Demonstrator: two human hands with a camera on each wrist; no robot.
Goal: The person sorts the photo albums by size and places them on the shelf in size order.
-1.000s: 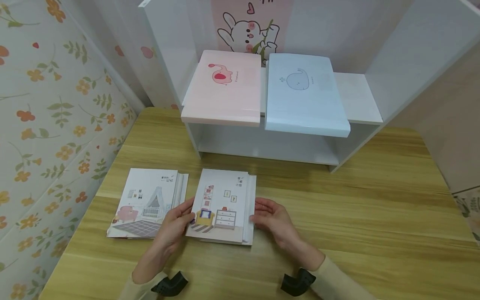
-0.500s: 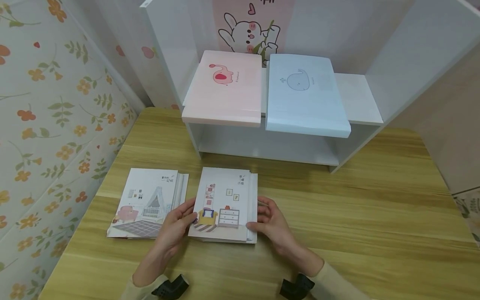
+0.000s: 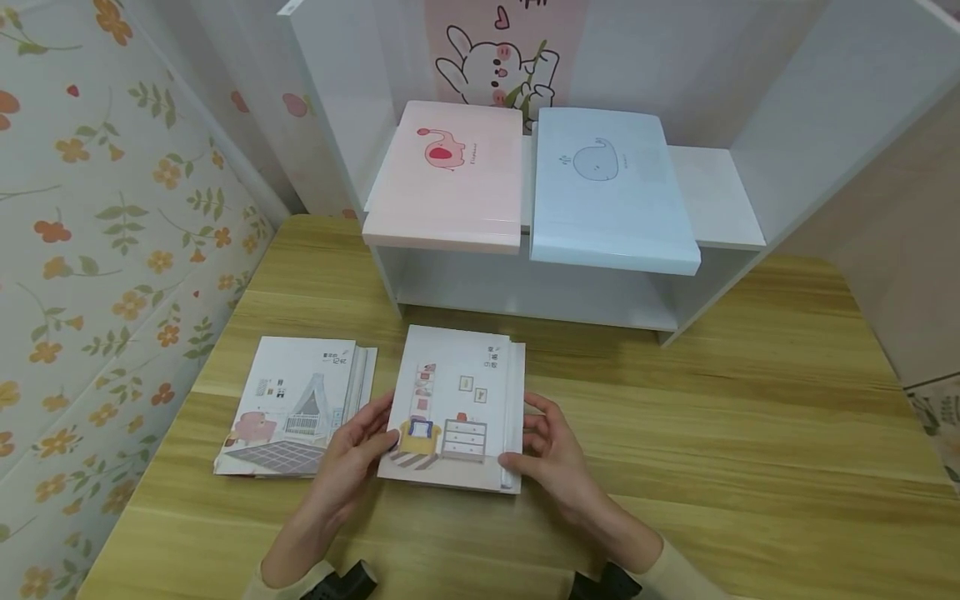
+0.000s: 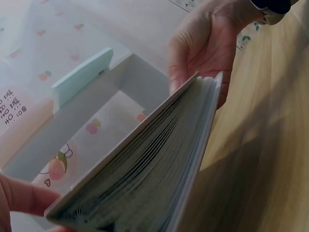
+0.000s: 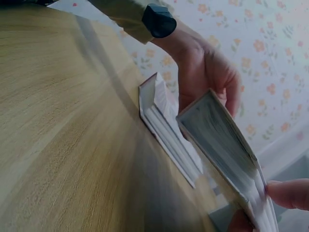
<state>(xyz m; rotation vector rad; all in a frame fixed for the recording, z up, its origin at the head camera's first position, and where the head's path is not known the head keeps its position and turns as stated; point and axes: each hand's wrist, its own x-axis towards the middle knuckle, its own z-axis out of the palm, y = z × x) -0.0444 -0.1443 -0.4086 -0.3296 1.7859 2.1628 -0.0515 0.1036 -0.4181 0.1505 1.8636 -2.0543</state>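
Both hands hold a thick white book (image 3: 442,400) with a yellow armchair and a chest of drawers drawn on its cover. My left hand (image 3: 356,454) grips its left edge, thumb on top near the armchair. On the opposite edge, my right hand (image 3: 558,458) pinches it with the thumb over the cover and the fingers behind. The left wrist view shows the edges of many pages (image 4: 140,169) between its covers. In the right wrist view the book (image 5: 222,140) is lifted above the table. A similar white book (image 3: 285,408) lies to the left.
A white shelf unit (image 3: 525,292) stands at the back of the wooden table (image 3: 712,417). On its board lie a pink elephant-print case (image 3: 450,200) and a light blue whale-print case (image 3: 611,212), both jutting over the front. A floral curtain (image 3: 127,250) hangs at the left.
The held book has risen and shifted slightly to the right, turning a little clockwise, with both hands following. The other book and the shelf items stay in place.
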